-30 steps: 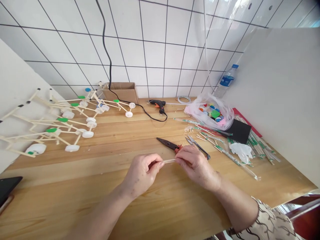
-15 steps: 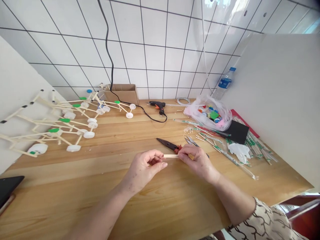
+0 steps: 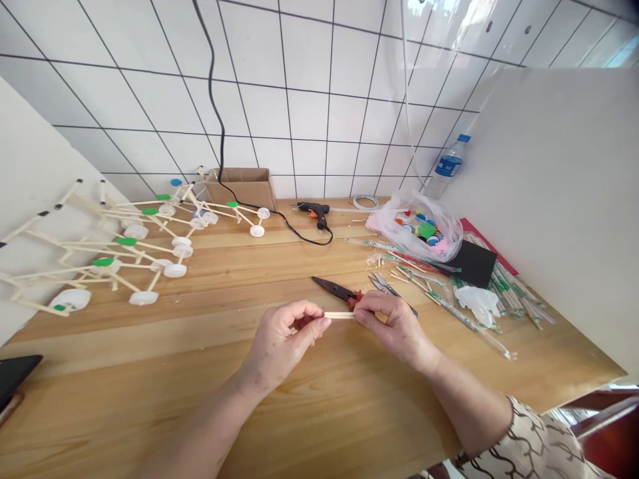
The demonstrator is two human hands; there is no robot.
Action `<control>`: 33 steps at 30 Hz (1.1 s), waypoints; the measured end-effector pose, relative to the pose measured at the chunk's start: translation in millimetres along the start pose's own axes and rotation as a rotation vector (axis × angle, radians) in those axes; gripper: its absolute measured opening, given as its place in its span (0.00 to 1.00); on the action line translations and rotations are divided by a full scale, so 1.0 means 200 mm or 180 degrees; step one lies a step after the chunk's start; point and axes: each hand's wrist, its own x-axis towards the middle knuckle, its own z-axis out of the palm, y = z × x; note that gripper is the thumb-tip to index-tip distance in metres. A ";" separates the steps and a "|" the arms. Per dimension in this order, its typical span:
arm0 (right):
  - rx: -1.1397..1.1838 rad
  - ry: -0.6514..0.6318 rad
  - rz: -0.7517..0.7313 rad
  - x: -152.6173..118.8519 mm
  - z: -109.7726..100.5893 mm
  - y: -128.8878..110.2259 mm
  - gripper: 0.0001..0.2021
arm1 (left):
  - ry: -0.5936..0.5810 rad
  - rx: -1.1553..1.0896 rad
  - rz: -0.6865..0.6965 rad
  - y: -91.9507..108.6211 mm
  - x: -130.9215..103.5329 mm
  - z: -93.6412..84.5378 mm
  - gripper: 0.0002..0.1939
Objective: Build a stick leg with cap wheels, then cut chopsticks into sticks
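Note:
Two short wooden sticks, side by side, stretch level between my hands above the table. My left hand pinches their left ends between thumb and fingers. Their right ends are in the closed fingers of my right hand, which hides those tips. Just behind the sticks lie pliers with red handles, partly covered by my right hand. Small scissors rest beside the pliers, their handles mostly hidden behind the same hand.
Several stick cars with bottle-cap wheels stand at left. A glue gun and cardboard box are at the back. On the right are a bag of bottle caps, wrapped chopsticks and a water bottle.
My left thumb has come up and closed against the left ends of the sticks. The sticks have dropped very slightly in view; my right hand keeps its grip.

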 end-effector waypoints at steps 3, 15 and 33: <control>-0.0008 0.0023 -0.0007 0.00 0.00 -0.01 0.12 | 0.0054 -0.0037 0.0006 0.00 0.00 0.00 0.07; -0.0087 -0.0025 -0.0125 -0.01 0.01 0.00 0.13 | -0.0205 -0.0091 -0.0049 0.00 0.01 -0.02 0.07; -0.1052 -0.0215 -0.0684 -0.04 0.08 0.05 0.08 | -0.0196 0.1568 0.0970 -0.07 -0.01 0.04 0.08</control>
